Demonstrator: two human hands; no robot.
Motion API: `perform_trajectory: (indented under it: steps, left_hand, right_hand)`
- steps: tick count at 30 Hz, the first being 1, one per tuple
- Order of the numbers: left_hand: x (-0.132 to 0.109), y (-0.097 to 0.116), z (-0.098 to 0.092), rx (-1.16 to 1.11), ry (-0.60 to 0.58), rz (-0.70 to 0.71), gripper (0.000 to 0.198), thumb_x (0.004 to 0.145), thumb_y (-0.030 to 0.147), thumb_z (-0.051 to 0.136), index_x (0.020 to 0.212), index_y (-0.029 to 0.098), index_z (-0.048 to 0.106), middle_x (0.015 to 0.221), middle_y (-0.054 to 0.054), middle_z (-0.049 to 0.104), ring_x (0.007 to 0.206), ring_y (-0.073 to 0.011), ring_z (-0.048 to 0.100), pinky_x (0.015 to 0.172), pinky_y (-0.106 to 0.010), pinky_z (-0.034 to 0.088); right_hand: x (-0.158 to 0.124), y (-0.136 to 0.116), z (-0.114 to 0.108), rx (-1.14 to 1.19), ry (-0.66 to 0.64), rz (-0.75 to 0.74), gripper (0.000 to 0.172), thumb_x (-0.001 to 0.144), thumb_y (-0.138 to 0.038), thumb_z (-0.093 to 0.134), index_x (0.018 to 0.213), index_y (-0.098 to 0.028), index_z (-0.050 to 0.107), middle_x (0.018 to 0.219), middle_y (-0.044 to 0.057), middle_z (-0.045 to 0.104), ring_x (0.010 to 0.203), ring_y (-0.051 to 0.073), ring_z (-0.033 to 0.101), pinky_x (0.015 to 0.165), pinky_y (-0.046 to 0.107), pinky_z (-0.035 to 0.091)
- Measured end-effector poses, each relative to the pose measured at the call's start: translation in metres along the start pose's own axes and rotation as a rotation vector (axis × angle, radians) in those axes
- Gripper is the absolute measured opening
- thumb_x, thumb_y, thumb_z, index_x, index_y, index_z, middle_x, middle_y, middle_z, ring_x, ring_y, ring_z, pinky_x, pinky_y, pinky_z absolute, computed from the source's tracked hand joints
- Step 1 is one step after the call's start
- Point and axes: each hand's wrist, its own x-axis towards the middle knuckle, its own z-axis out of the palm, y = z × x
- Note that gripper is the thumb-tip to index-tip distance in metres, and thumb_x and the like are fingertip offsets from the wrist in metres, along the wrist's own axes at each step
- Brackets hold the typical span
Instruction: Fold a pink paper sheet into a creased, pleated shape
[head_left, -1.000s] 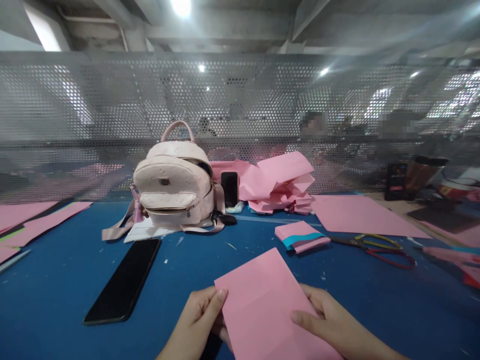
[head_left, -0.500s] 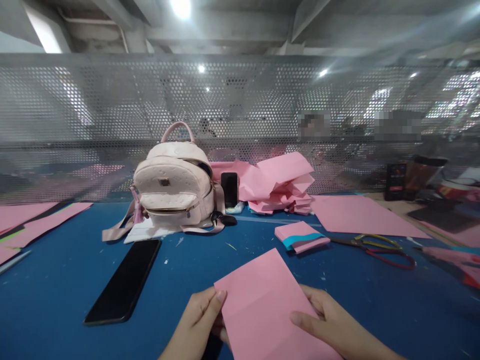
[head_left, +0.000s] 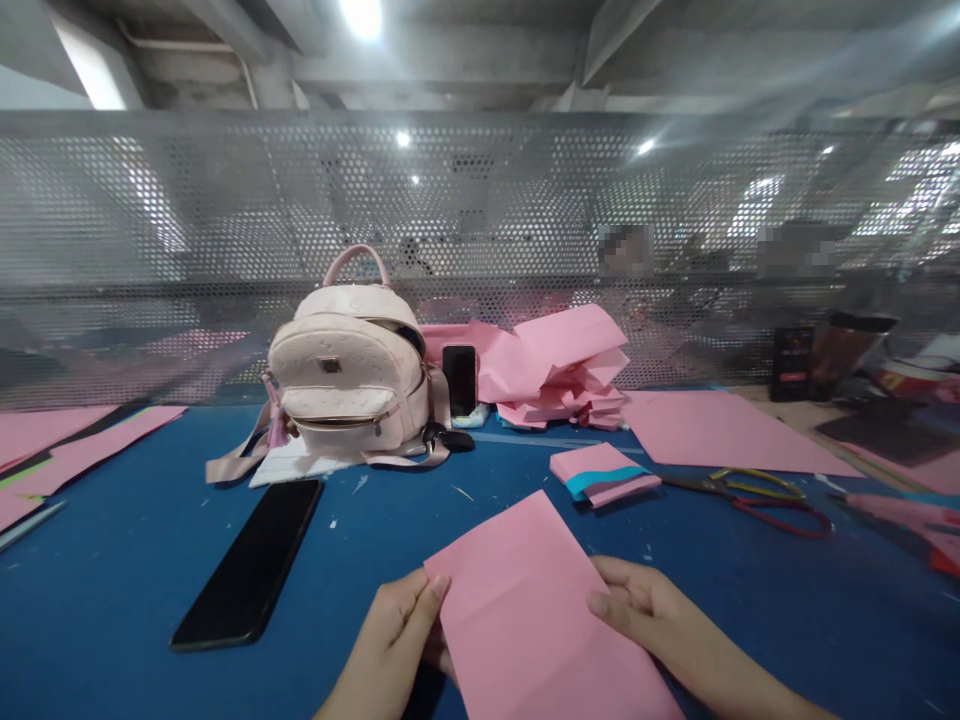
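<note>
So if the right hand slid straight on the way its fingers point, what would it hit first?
The pink sheet that the right hand holds. Past it, the line seems to run over the blue table toward the backpack, though depth is unclear.

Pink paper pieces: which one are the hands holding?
The flat rectangular pink paper at bottom centre; left hand and right hand grip only that one.

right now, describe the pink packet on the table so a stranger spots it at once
On the blue table, find the pale backpack, then the crumpled pink paper to its right. In front of that paper, left of the scissors, lies the small packet. Unlike the plain pink sheet in the left hand and right hand, it has a bright blue band across it.
</note>
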Motion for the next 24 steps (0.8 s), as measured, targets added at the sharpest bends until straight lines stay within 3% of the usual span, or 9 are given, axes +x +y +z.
perform_trajectory:
  steps: [4,9,16,21,24]
  left_hand:
    - [0.000,0.004,0.001,0.027,0.068,0.053,0.051,0.084,0.062,0.063,0.062,0.016,0.054,0.052,0.005,0.043,0.046,-0.0075,0.038,0.045,-0.017,0.038]
    - [0.000,0.010,0.003,-0.011,0.060,0.042,0.050,0.083,0.062,0.064,0.065,0.016,0.056,0.055,0.004,0.049,0.048,-0.0090,0.045,0.048,-0.019,0.042]
    - [-0.003,0.011,0.004,0.007,0.039,0.081,0.046,0.086,0.058,0.063,0.068,0.016,0.059,0.057,0.003,0.052,0.052,-0.0110,0.050,0.051,-0.020,0.045]
    - [-0.002,0.010,0.002,-0.025,0.019,0.027,0.049,0.083,0.062,0.064,0.068,0.016,0.058,0.057,0.003,0.052,0.049,-0.0104,0.049,0.050,-0.021,0.045]
    - [-0.002,0.010,0.003,-0.009,-0.009,0.021,0.049,0.085,0.061,0.063,0.069,0.016,0.059,0.056,0.002,0.053,0.048,-0.0101,0.048,0.050,-0.020,0.044]
  right_hand:
    - [0.000,0.001,-0.006,-0.034,0.037,0.018,0.053,0.079,-0.057,0.071,0.113,-0.015,0.069,0.089,0.009,0.074,0.081,0.026,0.070,0.076,0.034,0.052]
    - [-0.003,-0.003,-0.005,-0.055,0.085,0.018,0.042,0.082,-0.054,0.070,0.099,-0.015,0.071,0.082,0.006,0.072,0.078,0.022,0.067,0.069,0.028,0.047]
    - [0.000,0.001,-0.008,-0.063,0.153,0.004,0.036,0.076,-0.050,0.076,0.073,-0.015,0.068,0.065,-0.001,0.064,0.060,0.013,0.055,0.060,0.023,0.040]
    - [-0.001,-0.003,-0.006,-0.116,0.188,0.026,0.042,0.076,-0.057,0.073,0.079,-0.015,0.070,0.069,0.002,0.067,0.062,0.016,0.058,0.059,0.024,0.041]
    - [-0.001,-0.005,-0.006,-0.101,0.159,0.042,0.047,0.075,-0.058,0.072,0.096,-0.015,0.072,0.083,0.007,0.073,0.079,0.024,0.067,0.071,0.030,0.048]
